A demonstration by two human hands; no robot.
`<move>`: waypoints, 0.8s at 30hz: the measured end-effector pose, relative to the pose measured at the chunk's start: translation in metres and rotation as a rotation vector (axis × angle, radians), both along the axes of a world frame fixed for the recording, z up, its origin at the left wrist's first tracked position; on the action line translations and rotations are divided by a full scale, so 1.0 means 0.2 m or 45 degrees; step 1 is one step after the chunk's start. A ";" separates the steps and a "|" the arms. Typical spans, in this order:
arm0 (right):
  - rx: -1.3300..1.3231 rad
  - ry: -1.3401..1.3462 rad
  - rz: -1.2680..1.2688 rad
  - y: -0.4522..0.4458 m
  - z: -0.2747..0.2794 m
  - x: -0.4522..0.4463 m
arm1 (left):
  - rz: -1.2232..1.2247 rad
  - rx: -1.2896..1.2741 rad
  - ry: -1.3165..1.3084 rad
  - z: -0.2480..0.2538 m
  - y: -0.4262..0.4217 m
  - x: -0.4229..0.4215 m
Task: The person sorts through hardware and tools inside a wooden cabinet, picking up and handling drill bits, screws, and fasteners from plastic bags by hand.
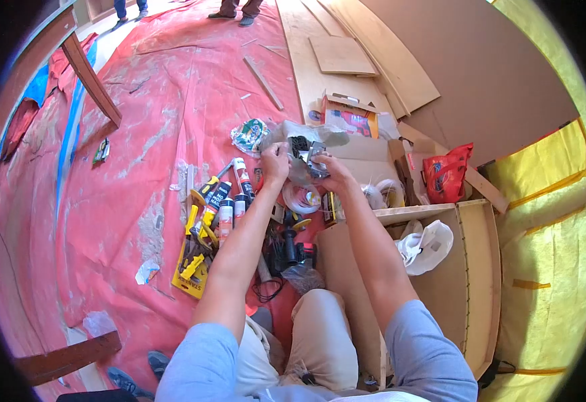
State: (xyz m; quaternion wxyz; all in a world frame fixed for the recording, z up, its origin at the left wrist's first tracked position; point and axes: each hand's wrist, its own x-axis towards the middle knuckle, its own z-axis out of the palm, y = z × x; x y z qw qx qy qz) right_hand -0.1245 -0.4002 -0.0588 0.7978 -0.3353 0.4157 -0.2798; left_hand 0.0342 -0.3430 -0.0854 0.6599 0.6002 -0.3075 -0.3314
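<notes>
Both arms reach forward over a crowded patch of floor. My right hand (330, 171) is closed round a small grey-and-black object (317, 155), whose kind I cannot make out. My left hand (275, 162) is closed a little to the left, its fingers pressed together; what is in them, if anything, is too small to name. Between and beyond the hands lie a black coiled cord (300, 143) and a crumpled clear plastic bag (333, 136). A green-and-white plastic packet (249, 136) lies past my left hand. Just below the hands rests a roll of clear line (301, 199).
Sealant tubes (226, 218) and yellow-and-black tools (196, 251) lie left of my left forearm. A wooden drawer-like box (470, 268) with a white bag (429, 248) stands right. A red bag (446, 175) sits behind it. Two people's legs (236, 10) show far ahead on red sheeting (172, 100).
</notes>
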 end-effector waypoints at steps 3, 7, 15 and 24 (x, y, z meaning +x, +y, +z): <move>0.237 0.022 -0.140 -0.07 -0.05 0.02 | -0.005 -0.100 -0.202 -0.06 0.00 0.00; 0.137 -0.040 -0.033 -0.08 0.01 0.06 | -0.047 -0.090 -0.181 0.02 0.08 -0.01; -0.574 -0.014 0.089 -0.23 -0.20 0.05 | -0.104 -0.086 -0.142 0.04 0.06 0.01; -1.135 1.032 0.369 -0.13 -0.17 0.13 | -0.101 -0.111 0.232 -0.04 0.03 0.07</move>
